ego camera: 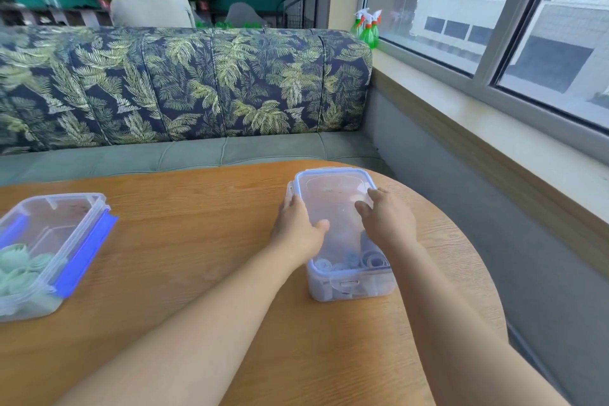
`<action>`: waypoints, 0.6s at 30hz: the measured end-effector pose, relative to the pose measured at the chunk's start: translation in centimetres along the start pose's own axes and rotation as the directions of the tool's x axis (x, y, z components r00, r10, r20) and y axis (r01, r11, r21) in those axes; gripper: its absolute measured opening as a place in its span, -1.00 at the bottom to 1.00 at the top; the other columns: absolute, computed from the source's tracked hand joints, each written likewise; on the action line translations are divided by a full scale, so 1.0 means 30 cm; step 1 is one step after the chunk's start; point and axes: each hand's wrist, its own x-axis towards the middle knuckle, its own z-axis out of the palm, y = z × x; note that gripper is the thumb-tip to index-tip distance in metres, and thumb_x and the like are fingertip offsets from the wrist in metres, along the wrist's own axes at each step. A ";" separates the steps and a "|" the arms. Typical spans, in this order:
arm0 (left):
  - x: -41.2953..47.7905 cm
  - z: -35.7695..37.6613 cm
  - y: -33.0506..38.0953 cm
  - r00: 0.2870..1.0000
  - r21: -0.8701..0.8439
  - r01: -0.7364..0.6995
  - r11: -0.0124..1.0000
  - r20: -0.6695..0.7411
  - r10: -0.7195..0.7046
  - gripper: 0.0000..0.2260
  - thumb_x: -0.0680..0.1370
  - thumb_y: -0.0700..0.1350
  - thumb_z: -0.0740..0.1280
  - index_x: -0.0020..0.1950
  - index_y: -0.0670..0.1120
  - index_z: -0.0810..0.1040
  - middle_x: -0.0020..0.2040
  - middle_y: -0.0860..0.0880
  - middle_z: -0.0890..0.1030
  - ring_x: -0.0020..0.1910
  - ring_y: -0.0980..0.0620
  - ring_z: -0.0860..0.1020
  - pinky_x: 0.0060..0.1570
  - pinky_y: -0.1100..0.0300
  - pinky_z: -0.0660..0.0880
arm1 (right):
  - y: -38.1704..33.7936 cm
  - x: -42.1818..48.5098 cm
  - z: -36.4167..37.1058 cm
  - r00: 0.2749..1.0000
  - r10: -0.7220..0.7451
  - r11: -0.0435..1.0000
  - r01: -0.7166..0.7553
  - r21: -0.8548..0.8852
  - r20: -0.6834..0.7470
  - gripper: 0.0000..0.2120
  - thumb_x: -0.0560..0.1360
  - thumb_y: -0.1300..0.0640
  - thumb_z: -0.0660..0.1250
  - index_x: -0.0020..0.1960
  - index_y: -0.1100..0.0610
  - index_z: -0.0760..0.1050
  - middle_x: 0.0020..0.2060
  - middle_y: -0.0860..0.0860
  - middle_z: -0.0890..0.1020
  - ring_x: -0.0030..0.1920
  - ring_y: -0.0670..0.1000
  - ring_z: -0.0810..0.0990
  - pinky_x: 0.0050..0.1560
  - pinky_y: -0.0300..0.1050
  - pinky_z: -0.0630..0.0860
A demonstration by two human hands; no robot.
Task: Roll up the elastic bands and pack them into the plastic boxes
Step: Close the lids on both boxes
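We find the lidded box [349, 287] at the worktop's [197, 241] right side, with grey-blue bands [369, 260] rolled inside. The left hand [300, 224] grips its left edge, fingers curled over. The right hand [389, 221] presses the lid [333, 188], fingers relaxed. A 2nd box [79, 227], open and holding green bands [19, 267], stands well apart at the left.

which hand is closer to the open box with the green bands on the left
Left. The left hand holds the left edge of the lidded box, the side facing the open box; the right hand rests farther right on the same box.
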 end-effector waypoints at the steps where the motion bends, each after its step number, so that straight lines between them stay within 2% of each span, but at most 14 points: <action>1: 0.002 0.008 0.011 0.999 -0.010 0.048 0.999 -0.004 -0.048 -0.42 0.57 -0.01 0.29 0.50 -0.19 0.17 0.49 -0.09 0.23 0.45 -0.07 0.21 0.36 0.06 0.26 | 0.001 0.000 0.002 1.000 0.002 1.000 -0.002 0.005 -0.002 -0.67 0.61 0.04 0.13 0.26 0.20 0.45 0.22 0.09 0.49 0.13 0.16 0.50 -0.14 -0.08 0.29; 5: 0.012 0.058 0.038 0.985 -0.091 0.171 0.981 -0.014 -0.173 -0.32 0.58 0.00 0.28 0.53 -0.26 0.00 0.52 -0.15 0.15 0.50 -0.11 0.15 0.41 0.00 0.23 | 0.003 -0.004 0.005 1.000 -0.002 1.000 0.002 0.010 -0.002 -0.65 0.62 0.01 0.12 0.29 0.19 0.43 0.27 0.06 0.47 0.15 0.16 0.49 -0.14 -0.09 0.27; 8: 0.022 0.076 0.042 0.973 -0.128 0.225 0.966 -0.024 -0.230 -0.35 0.59 -0.03 0.27 0.53 -0.25 0.02 0.50 -0.16 0.21 0.45 -0.14 0.25 0.37 0.00 0.30 | 0.005 -0.003 0.009 1.000 -0.002 1.000 0.002 0.012 -0.011 -0.69 0.62 0.01 0.12 0.20 0.19 0.45 0.20 0.06 0.49 0.06 0.17 0.50 -0.17 -0.10 0.25; 10: 0.020 0.074 0.039 0.970 -0.135 0.235 0.962 -0.035 -0.242 -0.41 0.58 -0.05 0.27 0.51 -0.22 0.11 0.44 -0.15 0.32 0.36 -0.16 0.37 0.29 -0.01 0.39 | 0.004 -0.002 0.011 1.000 -0.006 1.000 0.006 -0.002 -0.022 -0.72 0.61 0.02 0.11 0.12 0.20 0.45 0.13 0.07 0.50 -0.05 0.16 0.46 -0.20 -0.10 0.23; 13: 0.012 0.071 0.036 0.968 -0.116 0.238 0.964 -0.053 -0.245 -0.46 0.57 -0.06 0.27 0.48 -0.21 0.18 0.37 -0.13 0.42 0.28 -0.15 0.45 0.21 0.01 0.45 | 0.002 -0.005 0.011 1.000 -0.003 1.000 0.003 -0.013 -0.027 -0.74 0.61 0.03 0.11 0.05 0.20 0.44 0.09 0.07 0.50 -0.14 0.11 0.36 -0.21 -0.10 0.23; 16: 0.008 0.072 0.037 0.974 -0.066 0.209 0.976 -0.077 -0.213 -0.45 0.57 -0.06 0.27 0.49 -0.20 0.17 0.33 -0.13 0.46 0.26 -0.15 0.47 0.18 0.03 0.46 | 0.000 -0.008 0.010 0.999 -0.007 0.999 0.006 -0.031 -0.031 -0.75 0.61 0.02 0.12 0.04 0.19 0.44 0.07 0.06 0.50 -0.15 0.10 0.36 -0.21 -0.11 0.23; 18: 0.003 0.072 0.037 0.979 -0.013 0.184 0.983 -0.086 -0.184 -0.42 0.59 -0.05 0.25 0.52 -0.20 0.09 0.35 -0.14 0.44 0.29 -0.15 0.45 0.20 0.05 0.44 | -0.001 -0.007 0.012 0.999 -0.011 0.999 0.010 -0.033 -0.038 -0.76 0.61 0.03 0.13 0.03 0.19 0.44 0.05 0.06 0.50 -0.16 0.10 0.36 -0.21 -0.10 0.23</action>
